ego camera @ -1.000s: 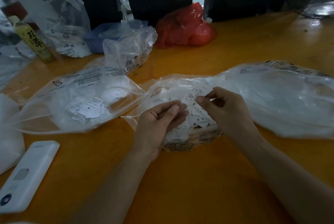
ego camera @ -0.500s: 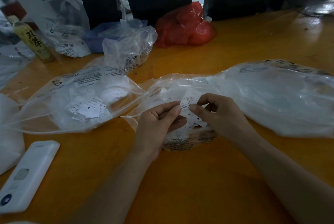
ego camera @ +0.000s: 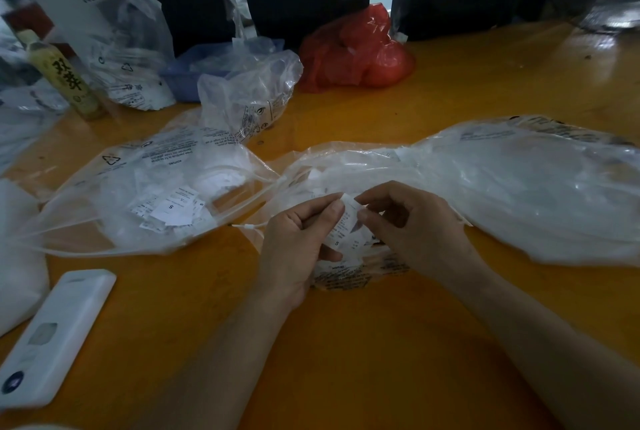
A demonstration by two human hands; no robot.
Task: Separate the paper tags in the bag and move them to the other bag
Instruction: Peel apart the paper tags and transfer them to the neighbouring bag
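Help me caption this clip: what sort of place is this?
Probably a garment-label sorting bench: an orange worktable strewn with clear plastic bags of loose paper tags, some marked S, while both hands pinch a tag.

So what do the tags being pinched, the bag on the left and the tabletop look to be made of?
The tags, pinched by the left hand and right hand, look like thin white printed paper, matte. The left bag seems clear glossy plastic film: see-through, crinkled, printed warnings. The tabletop looks like orange lacquered wood or laminate, with sheen.
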